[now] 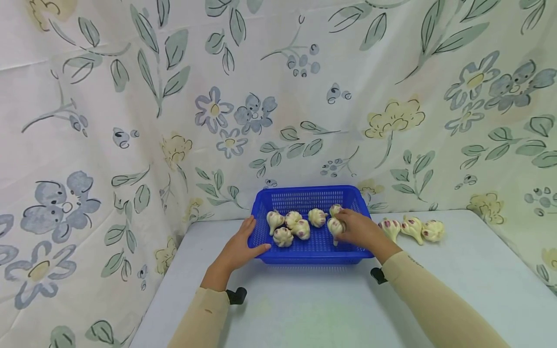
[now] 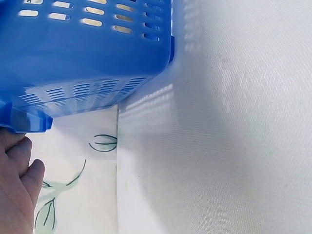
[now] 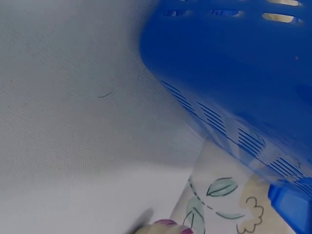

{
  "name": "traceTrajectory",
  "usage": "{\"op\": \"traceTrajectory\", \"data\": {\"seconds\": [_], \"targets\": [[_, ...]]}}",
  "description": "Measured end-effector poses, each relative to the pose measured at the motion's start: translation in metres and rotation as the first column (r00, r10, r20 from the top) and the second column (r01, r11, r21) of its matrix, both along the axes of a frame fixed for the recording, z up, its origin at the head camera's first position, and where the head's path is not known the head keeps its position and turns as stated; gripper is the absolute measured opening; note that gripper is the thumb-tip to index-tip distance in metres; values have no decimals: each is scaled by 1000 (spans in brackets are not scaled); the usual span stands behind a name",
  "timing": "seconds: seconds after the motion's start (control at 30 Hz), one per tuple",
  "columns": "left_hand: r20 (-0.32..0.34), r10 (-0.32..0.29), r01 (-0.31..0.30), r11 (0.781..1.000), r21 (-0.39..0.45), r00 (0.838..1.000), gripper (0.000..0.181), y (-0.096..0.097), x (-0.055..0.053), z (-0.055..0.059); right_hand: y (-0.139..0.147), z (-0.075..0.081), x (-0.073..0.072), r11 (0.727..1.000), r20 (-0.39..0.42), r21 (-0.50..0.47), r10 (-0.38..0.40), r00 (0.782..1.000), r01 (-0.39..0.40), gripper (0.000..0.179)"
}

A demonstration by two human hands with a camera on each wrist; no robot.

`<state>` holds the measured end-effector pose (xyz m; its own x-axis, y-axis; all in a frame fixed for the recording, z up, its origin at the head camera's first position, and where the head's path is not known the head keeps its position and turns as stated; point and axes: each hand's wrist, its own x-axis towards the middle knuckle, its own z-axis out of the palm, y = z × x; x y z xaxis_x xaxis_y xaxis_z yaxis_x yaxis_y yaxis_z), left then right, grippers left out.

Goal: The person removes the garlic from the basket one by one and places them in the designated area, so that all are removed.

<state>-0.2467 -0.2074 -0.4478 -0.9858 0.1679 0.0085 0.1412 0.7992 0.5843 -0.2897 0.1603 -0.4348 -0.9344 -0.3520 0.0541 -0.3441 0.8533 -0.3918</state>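
Observation:
A blue plastic basket (image 1: 313,260) with slotted walls stands against the curtain and contains several white-and-purple garlic bulbs (image 1: 283,237). Over its right part, my right hand (image 1: 359,231) pinches one garlic bulb (image 1: 335,226) between thumb and fingers. Another bulb (image 1: 335,210) sits just behind those fingers. My left hand (image 1: 238,247) rests at the basket's left edge, thumb stretched over the front corner and fingers along the side. In the left wrist view, bent fingertips (image 2: 33,178) touch the underside of the rim (image 2: 29,122). The right hand is outside the right wrist view.
Three more garlic bulbs (image 1: 411,228) lie on the white table (image 1: 470,270), right of the basket, partly behind my right wrist. A floral curtain (image 1: 304,96) hangs behind and along the left side. Black straps with camera mounts (image 1: 237,296) are on both wrists.

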Motion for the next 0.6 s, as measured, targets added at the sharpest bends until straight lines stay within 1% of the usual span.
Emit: {"op": "traceTrajectory", "data": {"seconds": [0.13, 0.3, 0.47, 0.6], "targets": [[-1, -2, 2, 1000, -3, 1000, 104, -1, -1, 0, 1, 0, 0, 999, -25, -32, 17, 1000, -18, 70], [0, -2, 2, 1000, -6, 1000, 109, -1, -1, 1, 3, 0, 1, 996, -53, -85, 12, 999, -17, 68], [-1, -4, 4, 1000, -4, 1000, 107, -1, -1, 1, 4, -2, 1, 994, -52, -106, -19, 998, 13, 70], [-7, -4, 4, 1000, -1, 1000, 103, -1, -1, -1, 6, -2, 2, 988, -50, -146, -53, 997, 45, 74]]}}
